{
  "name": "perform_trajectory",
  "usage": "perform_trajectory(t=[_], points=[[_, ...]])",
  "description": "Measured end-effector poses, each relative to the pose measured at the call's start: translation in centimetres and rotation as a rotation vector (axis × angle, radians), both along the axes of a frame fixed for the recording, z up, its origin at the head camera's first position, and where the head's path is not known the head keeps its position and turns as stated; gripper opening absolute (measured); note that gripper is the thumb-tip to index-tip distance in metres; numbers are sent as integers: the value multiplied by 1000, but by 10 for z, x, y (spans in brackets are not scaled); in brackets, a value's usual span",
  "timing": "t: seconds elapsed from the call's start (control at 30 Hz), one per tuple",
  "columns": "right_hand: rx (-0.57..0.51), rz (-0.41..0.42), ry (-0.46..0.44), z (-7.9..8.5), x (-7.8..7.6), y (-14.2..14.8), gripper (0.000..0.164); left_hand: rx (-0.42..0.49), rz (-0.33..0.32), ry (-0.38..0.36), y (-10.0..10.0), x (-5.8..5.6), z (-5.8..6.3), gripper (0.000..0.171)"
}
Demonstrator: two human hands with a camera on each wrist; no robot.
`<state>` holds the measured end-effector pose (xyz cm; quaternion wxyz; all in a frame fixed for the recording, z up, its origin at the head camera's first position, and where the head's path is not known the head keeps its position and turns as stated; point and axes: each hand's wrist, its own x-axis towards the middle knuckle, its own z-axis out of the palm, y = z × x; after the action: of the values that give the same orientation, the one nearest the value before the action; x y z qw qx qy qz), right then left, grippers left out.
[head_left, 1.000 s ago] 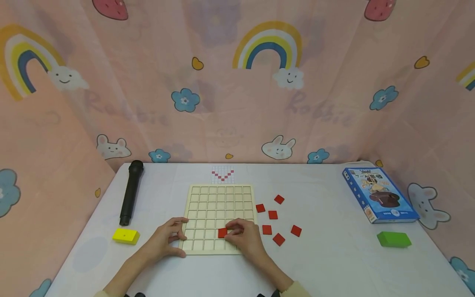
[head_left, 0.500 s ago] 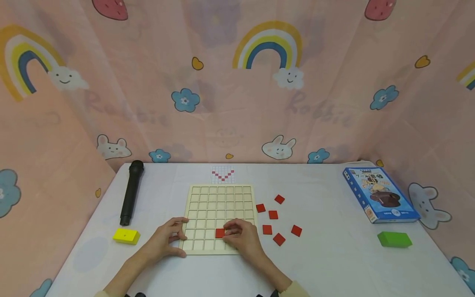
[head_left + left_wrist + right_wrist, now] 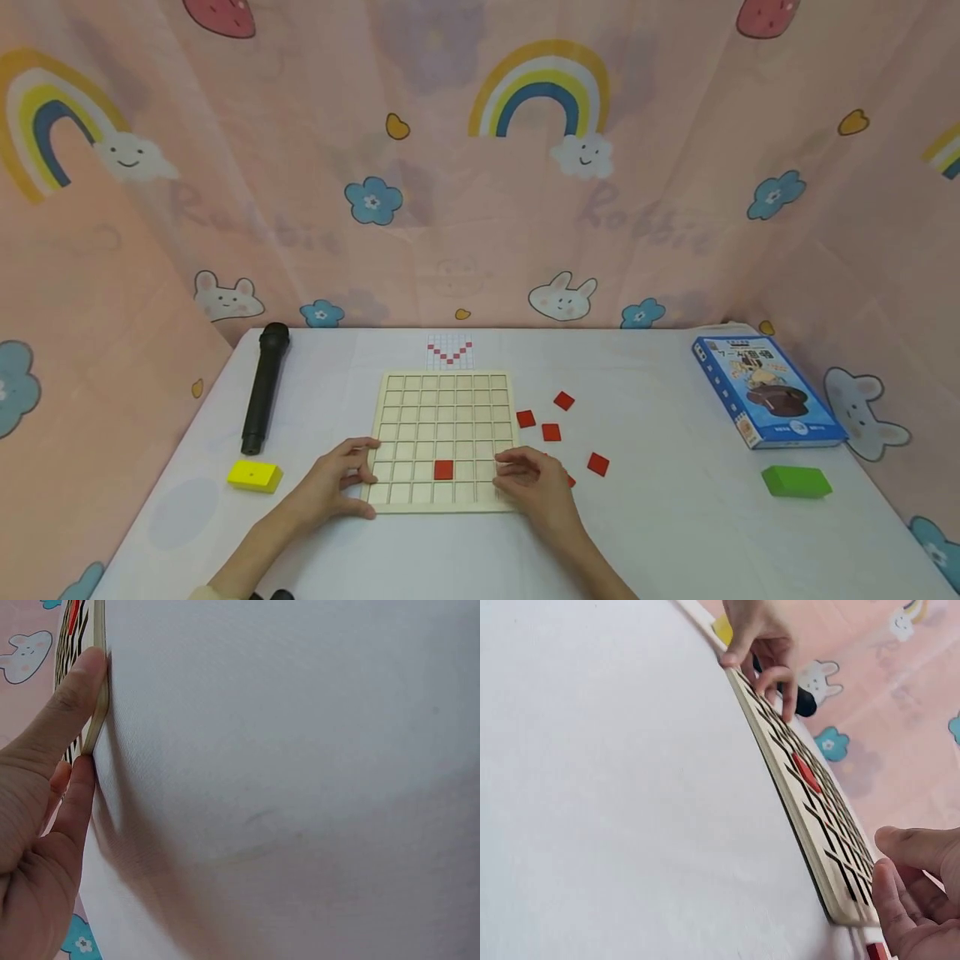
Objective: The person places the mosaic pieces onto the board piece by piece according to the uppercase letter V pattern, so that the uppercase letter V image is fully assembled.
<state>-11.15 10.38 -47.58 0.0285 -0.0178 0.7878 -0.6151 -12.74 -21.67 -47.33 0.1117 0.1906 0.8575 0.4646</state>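
Note:
A cream grid board (image 3: 442,507) lies on the white table, and my left hand (image 3: 339,481) grips it at the near left corner, thumb at the front and bent fingers along the left side. One red square tile (image 3: 443,470) sits in a cell of the second row from the front, near the middle. Over the right edge of the board is my right hand (image 3: 537,490), its fingers loosely bent with nothing held; the right wrist view shows thumb and index finger apart. Several loose red tiles (image 3: 551,432) lie right of the board, some partly hidden behind this hand.
A small card (image 3: 451,352) with a red V pattern lies behind the board. On the left are a black microphone (image 3: 265,388) and a yellow block (image 3: 255,476). A blue box (image 3: 768,392) and a green block (image 3: 797,482) stand on the right.
My right hand slid the red tile slightly left, let it go in a cell, and moved right to the board's edge. The left hand has stayed in place.

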Motion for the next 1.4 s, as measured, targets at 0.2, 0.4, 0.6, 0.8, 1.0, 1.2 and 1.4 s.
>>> perform_trajectory(t=[0.2, 0.4, 0.6, 0.8, 1.0, 1.2, 1.4], points=[[100, -171, 15, 7, -3, 35, 29, 9, 5, 1, -2, -1, 1, 37], [330, -269, 59, 8, -3, 74, 27, 21, -11, -14, -1, -1, 0, 36], [421, -269, -21, 0, -4, 103, 35, 12, -7, 3, -1, 0, 0, 36], [402, -271, -82, -6, -6, 116, 36, 9, -13, 2, 0, 0, -1, 36], [384, -232, -108, -8, -9, 124, 33, 5, -14, 5, 0, 0, -1, 35], [380, -231, -96, -8, -13, 128, 32, 1, -6, -6, 0, 0, 0, 35], [374, -226, -87, -5, -16, 127, 33, 6, -5, 2, 1, 0, 1, 36]])
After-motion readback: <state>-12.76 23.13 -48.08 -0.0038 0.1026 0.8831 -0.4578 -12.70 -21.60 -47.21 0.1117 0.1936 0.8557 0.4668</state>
